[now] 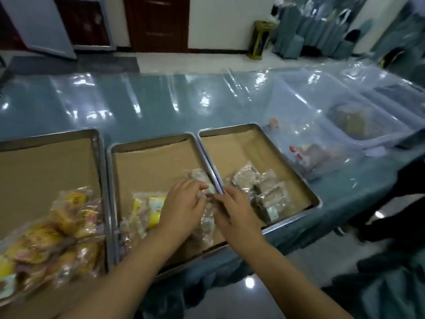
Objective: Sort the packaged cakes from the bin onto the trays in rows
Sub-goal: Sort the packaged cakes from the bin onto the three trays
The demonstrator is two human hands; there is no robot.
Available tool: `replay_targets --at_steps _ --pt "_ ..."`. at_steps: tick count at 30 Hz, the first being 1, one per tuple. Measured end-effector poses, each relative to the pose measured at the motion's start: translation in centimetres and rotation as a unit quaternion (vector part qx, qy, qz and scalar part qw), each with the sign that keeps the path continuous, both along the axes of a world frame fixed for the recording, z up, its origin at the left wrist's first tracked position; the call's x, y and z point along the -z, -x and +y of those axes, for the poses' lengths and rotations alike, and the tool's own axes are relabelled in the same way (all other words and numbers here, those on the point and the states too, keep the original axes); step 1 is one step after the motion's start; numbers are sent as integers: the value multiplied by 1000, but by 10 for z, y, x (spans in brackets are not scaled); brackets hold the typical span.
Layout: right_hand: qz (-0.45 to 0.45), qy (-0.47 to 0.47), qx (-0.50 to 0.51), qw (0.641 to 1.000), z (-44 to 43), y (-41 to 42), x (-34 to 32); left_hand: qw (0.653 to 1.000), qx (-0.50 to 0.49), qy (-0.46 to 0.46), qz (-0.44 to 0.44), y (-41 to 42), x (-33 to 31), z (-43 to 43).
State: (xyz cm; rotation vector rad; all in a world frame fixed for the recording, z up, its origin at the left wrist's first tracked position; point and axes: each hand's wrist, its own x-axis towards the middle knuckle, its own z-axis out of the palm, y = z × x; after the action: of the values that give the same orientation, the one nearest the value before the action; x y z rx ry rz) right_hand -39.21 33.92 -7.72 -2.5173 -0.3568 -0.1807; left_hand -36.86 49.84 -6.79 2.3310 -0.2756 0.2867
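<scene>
Left hand (184, 206) and right hand (236, 210) meet over the middle tray (151, 146), fingers curled on a clear-wrapped brown cake (204, 224). Others lie in the right tray (230, 130); the bin (322, 157) sits farther right. Best set it square beside its neighbours.

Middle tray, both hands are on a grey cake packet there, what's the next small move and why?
Probably lay the grey packet flat in the middle tray beside the yellow packets: both hands are over it, near the tray's right edge.
</scene>
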Motion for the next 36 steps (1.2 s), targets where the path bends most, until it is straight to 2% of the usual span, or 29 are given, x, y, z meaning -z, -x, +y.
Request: replay_targets --at_steps 7,16,22,30,36 --pt "6 -13 127 992 -183 7 -12 995 97 36 2 -14 -6 -170" --pt "3 -28 185 982 -297 -12 -24 991 131 30 22 -48 -17 -273" --pt "1 -17 187 982 -356 -44 -38 986 133 91 30 -93 -34 -336" --pt "-54 4 178 982 -437 -118 -73 984 98 134 -60 -174 -67 -417" --pt "-99 22 125 987 -468 -194 -96 987 80 135 -23 -242 -73 -448"
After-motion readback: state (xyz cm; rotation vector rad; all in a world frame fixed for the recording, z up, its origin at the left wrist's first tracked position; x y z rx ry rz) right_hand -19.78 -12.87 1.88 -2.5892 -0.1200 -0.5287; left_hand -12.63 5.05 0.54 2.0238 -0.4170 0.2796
